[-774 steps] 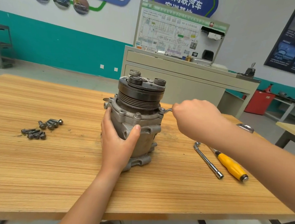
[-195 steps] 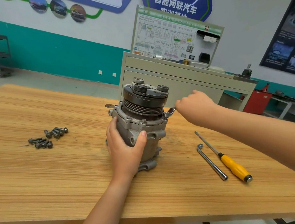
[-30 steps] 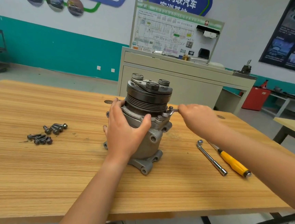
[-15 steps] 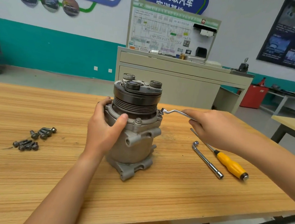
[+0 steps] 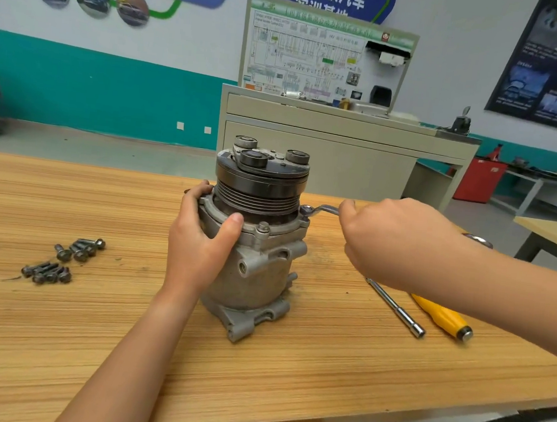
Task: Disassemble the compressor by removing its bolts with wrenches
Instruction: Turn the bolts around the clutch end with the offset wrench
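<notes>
While one wooden counter (image 5: pixel 56 343) carries everything, a single compressor (image 5: pixel 258 276) stands upright near its middle on its mounting feet, grooved pulley uppermost, three round discs on the top plate. Two hands work on it. The left hand (image 5: pixel 200 247) grips the housing just under the pulley, its fingers (image 5: pixel 194 191) curled round the far side of the flange and the thumb pressed on the near side. The right hand (image 5: pixel 395 241) is at the compressor's right, fingers wrapped round the handle of one slim wrench (image 5: pixel 321 209), whose ring end sits on a flange bolt at the right edge. One more flange bolt (image 5: pixel 263 227) shows at the front, in place. Two other tools lie side by side on the counter under the right forearm: one L-shaped socket wrench (image 5: pixel 396 308) and one yellow-handled screwdriver (image 5: pixel 443 317). Well to the left, loose bolts lie in two small clusters, one (image 5: pixel 80 249) behind the other (image 5: pixel 46 272); the bolts overlap too much to count.
</notes>
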Motion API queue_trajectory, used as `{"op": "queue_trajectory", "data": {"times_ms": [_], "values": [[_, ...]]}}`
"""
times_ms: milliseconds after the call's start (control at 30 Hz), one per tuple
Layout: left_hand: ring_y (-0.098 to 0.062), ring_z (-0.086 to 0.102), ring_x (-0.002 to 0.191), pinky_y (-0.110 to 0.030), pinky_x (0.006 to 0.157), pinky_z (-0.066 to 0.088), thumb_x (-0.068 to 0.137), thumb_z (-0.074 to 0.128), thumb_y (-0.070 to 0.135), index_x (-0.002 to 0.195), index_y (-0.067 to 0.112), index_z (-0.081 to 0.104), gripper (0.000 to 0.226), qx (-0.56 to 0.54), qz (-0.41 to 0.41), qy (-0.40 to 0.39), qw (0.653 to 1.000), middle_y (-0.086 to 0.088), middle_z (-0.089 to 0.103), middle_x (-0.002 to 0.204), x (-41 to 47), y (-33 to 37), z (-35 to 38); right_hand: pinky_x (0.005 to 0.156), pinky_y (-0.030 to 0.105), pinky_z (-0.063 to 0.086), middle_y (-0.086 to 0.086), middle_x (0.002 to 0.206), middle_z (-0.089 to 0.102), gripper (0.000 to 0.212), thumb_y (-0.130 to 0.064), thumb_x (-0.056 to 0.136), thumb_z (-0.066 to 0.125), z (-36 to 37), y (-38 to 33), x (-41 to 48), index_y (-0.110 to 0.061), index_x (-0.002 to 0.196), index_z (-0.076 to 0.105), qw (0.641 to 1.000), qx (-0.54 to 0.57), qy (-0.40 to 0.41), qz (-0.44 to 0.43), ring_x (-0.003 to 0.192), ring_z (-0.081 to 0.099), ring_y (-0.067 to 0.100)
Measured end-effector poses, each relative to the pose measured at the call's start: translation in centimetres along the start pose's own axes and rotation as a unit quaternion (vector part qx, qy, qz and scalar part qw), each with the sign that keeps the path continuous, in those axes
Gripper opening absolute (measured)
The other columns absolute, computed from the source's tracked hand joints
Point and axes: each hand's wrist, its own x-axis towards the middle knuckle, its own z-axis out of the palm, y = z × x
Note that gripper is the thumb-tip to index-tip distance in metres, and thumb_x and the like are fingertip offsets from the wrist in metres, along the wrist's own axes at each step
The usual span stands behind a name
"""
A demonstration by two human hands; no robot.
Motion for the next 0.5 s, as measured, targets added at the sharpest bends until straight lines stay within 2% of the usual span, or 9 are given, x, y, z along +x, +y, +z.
{"op": "queue_trajectory", "data": {"times_ms": [67, 133, 233, 300, 400, 433, 500], "values": [[0.025, 0.047, 0.093, -0.011, 0.08, 0.041, 0.063, 0.048, 0.056, 0.119, 0.028, 0.043, 0.063, -0.006, 0.0, -0.001, 1.0, 0.032, 0.047, 0.103, 0.0, 0.0, 0.0, 0.039, 0.025, 0.024, -0.001, 0.055, 0.031, 0.027, -0.019, 0.095, 0.03, 0.7, 0.7, 0.2, -0.008, 0.118, 0.037, 1.0, 0.026, 0.005, 0.003, 0.044, 0.029, 0.014], [0.027, 0.046, 0.093, -0.005, 0.078, 0.039, 0.062, 0.048, 0.056, 0.119, 0.029, 0.042, 0.063, -0.011, -0.002, -0.002, 1.0, 0.034, 0.047, 0.103, 0.0, -0.1, 0.0, 0.039, 0.025, 0.025, -0.003, 0.057, 0.036, 0.019, -0.015, 0.095, 0.033, 1.8, 2.0, 0.9, -0.013, 0.114, 0.037, 0.999, 0.032, 0.008, -0.013, 0.045, 0.034, 0.012], [0.027, 0.045, 0.095, 0.001, 0.075, 0.037, 0.061, 0.048, 0.056, 0.119, 0.03, 0.042, 0.064, -0.023, -0.008, -0.002, 1.0, 0.037, 0.046, 0.102, -0.1, -0.1, 0.0, 0.048, 0.025, 0.036, -0.004, 0.068, 0.043, 0.029, -0.006, 0.093, 0.04, 3.7, 4.2, 3.1, -0.014, 0.121, 0.038, 0.997, 0.051, 0.042, -0.035, 0.054, 0.044, 0.015], [0.026, 0.046, 0.095, 0.003, 0.075, 0.037, 0.062, 0.049, 0.055, 0.12, 0.029, 0.043, 0.064, -0.034, -0.009, 0.002, 0.999, 0.036, 0.046, 0.103, -0.1, -0.1, 0.2, 0.064, 0.032, 0.049, 0.005, 0.083, 0.057, 0.032, 0.001, 0.092, 0.042, 4.9, 4.4, 5.0, -0.006, 0.122, 0.045, 0.991, 0.084, 0.093, -0.042, 0.07, 0.056, 0.022], [0.024, 0.047, 0.096, 0.001, 0.077, 0.038, 0.061, 0.049, 0.054, 0.121, 0.028, 0.043, 0.065, -0.048, -0.014, 0.007, 0.999, 0.034, 0.047, 0.104, -0.2, -0.2, 0.3, 0.083, 0.053, 0.051, 0.023, 0.085, 0.068, 0.02, 0.014, 0.082, 0.051, 6.6, 2.4, 7.7, 0.008, 0.095, 0.064, 0.956, 0.153, 0.246, -0.049, 0.078, 0.067, 0.034], [0.024, 0.047, 0.097, 0.0, 0.078, 0.038, 0.061, 0.049, 0.054, 0.122, 0.027, 0.043, 0.067, -0.047, -0.014, 0.008, 0.999, 0.033, 0.047, 0.105, -0.2, -0.2, 0.3, 0.087, 0.054, 0.049, 0.023, 0.087, 0.069, 0.021, 0.011, 0.083, 0.047, 6.8, 1.6, 8.4, 0.008, 0.09, 0.067, 0.943, 0.168, 0.285, -0.044, 0.081, 0.068, 0.033], [0.024, 0.046, 0.097, 0.0, 0.078, 0.037, 0.061, 0.049, 0.054, 0.123, 0.025, 0.043, 0.069, -0.043, -0.014, 0.009, 0.999, 0.032, 0.046, 0.108, -0.2, -0.2, 0.3, 0.083, 0.053, 0.048, 0.021, 0.082, 0.07, 0.029, 0.001, 0.082, 0.04, 6.6, 0.2, 9.1, 0.006, 0.083, 0.069, 0.932, 0.187, 0.305, -0.052, 0.076, 0.069, 0.03]]}}
